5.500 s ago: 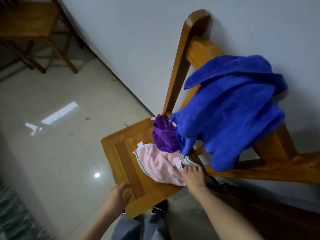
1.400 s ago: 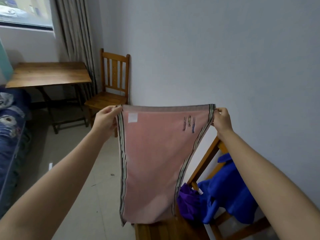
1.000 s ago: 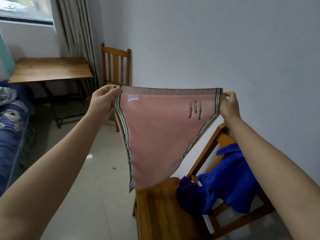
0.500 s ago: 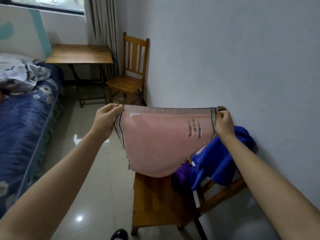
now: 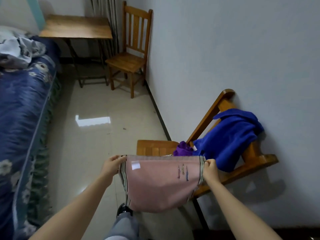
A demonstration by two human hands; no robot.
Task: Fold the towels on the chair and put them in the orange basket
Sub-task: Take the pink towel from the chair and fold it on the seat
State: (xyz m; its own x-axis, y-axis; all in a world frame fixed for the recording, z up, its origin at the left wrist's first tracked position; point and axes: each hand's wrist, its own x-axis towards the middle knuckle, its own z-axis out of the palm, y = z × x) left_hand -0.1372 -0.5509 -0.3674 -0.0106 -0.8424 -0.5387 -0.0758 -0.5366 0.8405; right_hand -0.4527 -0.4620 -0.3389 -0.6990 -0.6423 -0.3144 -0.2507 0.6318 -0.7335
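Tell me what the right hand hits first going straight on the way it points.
Probably the blue towel draped over the chair, just beyond the right hand pinching the pink towel; depth is hard to judge.

Pale grey wall (image 5: pixel 225 49), glossy tiled floor (image 5: pixel 103 144), wooden table (image 5: pixel 76 26), spare wooden chair (image 5: pixel 126 61), blue floral bed (image 5: pixel 20 110), curtain (image 5: pixel 103 7)

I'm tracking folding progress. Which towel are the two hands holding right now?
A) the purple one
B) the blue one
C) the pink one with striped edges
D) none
C: the left hand and the right hand each pinch a top corner of the pink towel, while the blue towel and the purple towel lie on the chair.
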